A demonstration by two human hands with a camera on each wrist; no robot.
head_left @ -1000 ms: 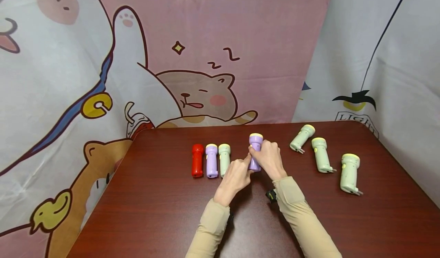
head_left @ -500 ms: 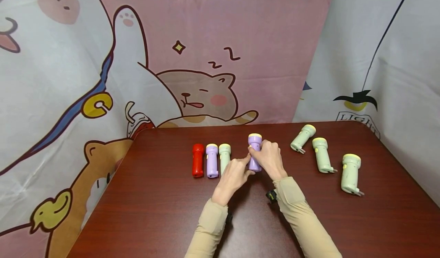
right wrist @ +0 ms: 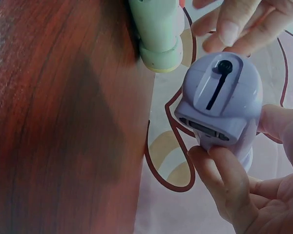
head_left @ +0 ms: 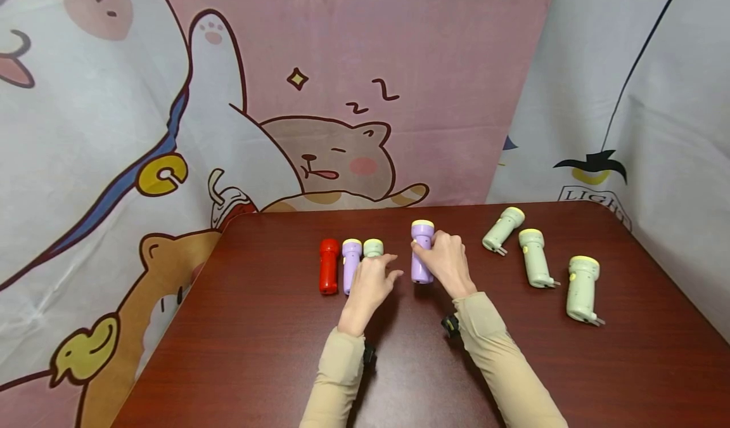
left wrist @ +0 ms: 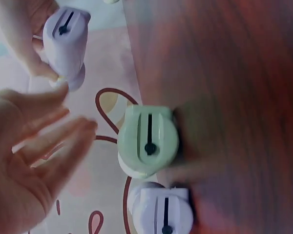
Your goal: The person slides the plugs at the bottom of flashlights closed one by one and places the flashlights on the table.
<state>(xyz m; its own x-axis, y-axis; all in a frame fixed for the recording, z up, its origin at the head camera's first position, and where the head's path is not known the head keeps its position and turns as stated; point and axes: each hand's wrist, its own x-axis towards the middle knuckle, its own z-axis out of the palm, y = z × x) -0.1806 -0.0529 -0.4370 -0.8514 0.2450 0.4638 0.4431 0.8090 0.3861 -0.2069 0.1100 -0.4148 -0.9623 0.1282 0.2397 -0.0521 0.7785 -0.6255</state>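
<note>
My right hand (head_left: 448, 262) grips a purple flashlight (head_left: 422, 273) with a yellow-rimmed head, slightly right of the table's middle. In the right wrist view the flashlight's slotted base end (right wrist: 223, 87) faces the camera, the fingers and thumb around its body. My left hand (head_left: 369, 287) is apart from that flashlight, its fingers loosely extended and holding nothing. From the head view it covers most of a pale green flashlight (head_left: 373, 246); the left wrist view shows that green flashlight (left wrist: 161, 141) beside the hand, not gripped. A second purple flashlight (head_left: 350, 262) lies just left of it.
At the left end of the row lies a red flashlight (head_left: 328, 267). Three pale green flashlights with plug prongs sticking out lie scattered on the right, the nearest one (head_left: 582, 288) close to the right edge of the brown table (head_left: 239, 352). A printed cloth (head_left: 445, 85) hangs behind.
My left hand has let go of the held purple flashlight and moved left, over the green flashlight in the row. The right hand keeps its grip, almost unmoved.
</note>
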